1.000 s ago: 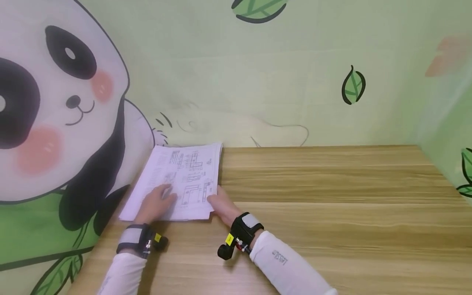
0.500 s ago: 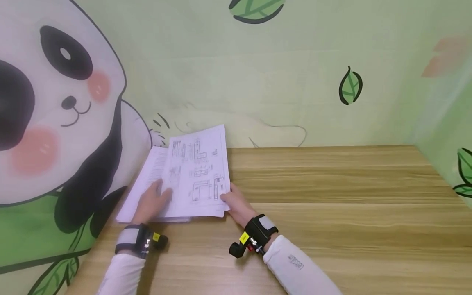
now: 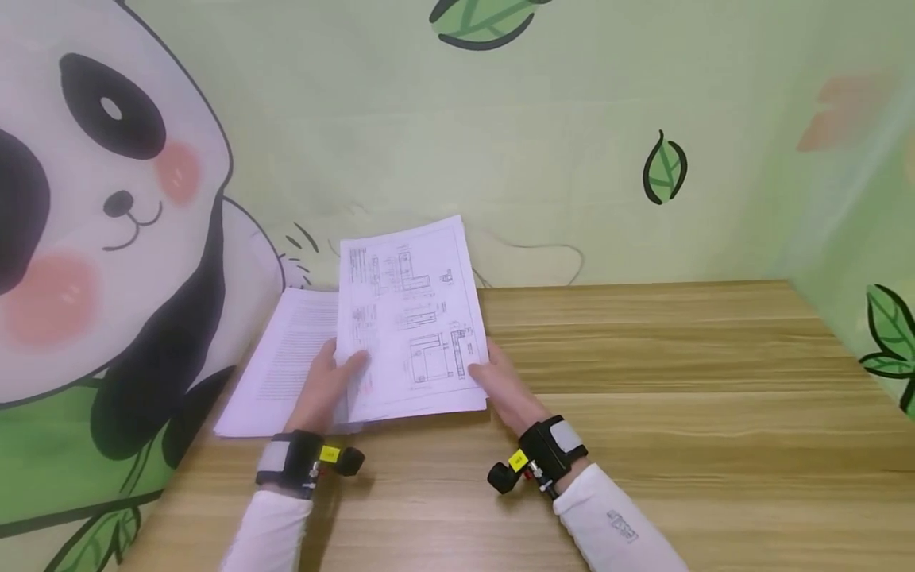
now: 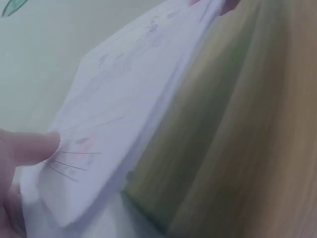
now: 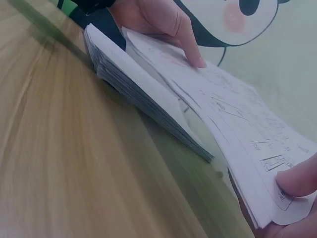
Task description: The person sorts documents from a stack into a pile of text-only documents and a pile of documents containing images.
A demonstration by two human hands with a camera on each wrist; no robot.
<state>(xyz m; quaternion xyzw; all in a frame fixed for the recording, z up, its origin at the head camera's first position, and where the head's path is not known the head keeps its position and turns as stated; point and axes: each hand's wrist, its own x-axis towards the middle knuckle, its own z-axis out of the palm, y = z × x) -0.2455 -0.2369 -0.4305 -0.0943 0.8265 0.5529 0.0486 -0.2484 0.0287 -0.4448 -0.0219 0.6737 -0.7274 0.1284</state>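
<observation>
A thin sheaf of white paper sheets (image 3: pixel 400 318), printed with technical drawings, is held up between both hands, its far edge tilted upward. My left hand (image 3: pixel 325 385) grips its left edge with the thumb on top; the fingers underneath are mostly hidden. On the opposite edge my right hand (image 3: pixel 503 385) pinches the lower right corner, thumb over the print. Below and to the left lies a thicker paper stack (image 3: pixel 279 357) covered in lines of text. The right wrist view shows the lifted sheaf (image 5: pixel 213 109) raised above that stack (image 5: pixel 143 94), with a gap between them.
The wooden table (image 3: pixel 643 357) extends to the right of the papers. Behind it hangs a green cloth backdrop (image 3: pixel 557 143) with leaf prints and a large panda print (image 3: pixel 143 278) at the left. Each wrist wears a black strap (image 3: pixel 554 449) with a small camera.
The drawing sheets have been lifted off the stack and moved right, far edge rising. My right hand moved right with them; my left hand shifted right onto their left edge, uncovering the text page.
</observation>
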